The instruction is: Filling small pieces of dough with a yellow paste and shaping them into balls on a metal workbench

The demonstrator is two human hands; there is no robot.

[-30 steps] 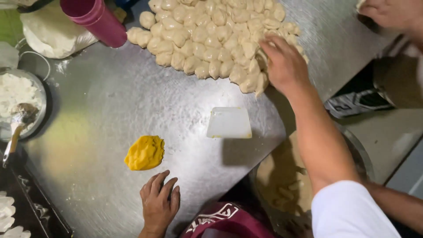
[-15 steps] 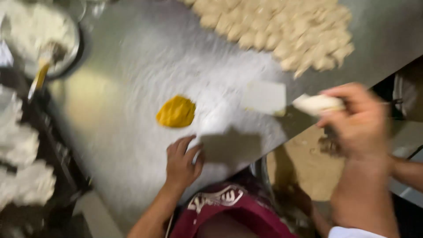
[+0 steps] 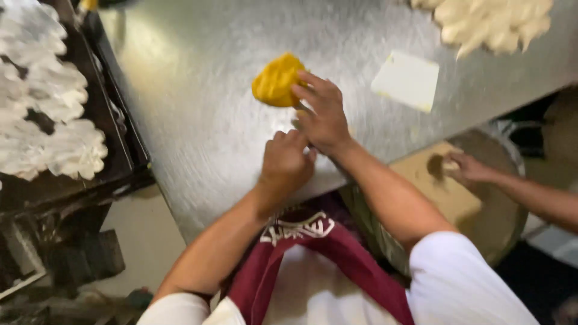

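Gleaming steel table [image 3: 198, 114] (floured), yellow dough [image 3: 276, 80] under right hand [image 3: 325, 117].

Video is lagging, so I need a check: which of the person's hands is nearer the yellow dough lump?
Right. The right hand has its fingertips on the yellow dough lump. The left hand is curled on the steel table nearer the body, apart from the lump.

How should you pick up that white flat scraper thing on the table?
Probably by an edge of the scraper, coming from the near side. It lies flat on the steel table, so fingers would need to slide under an edge; nothing crowds it there.
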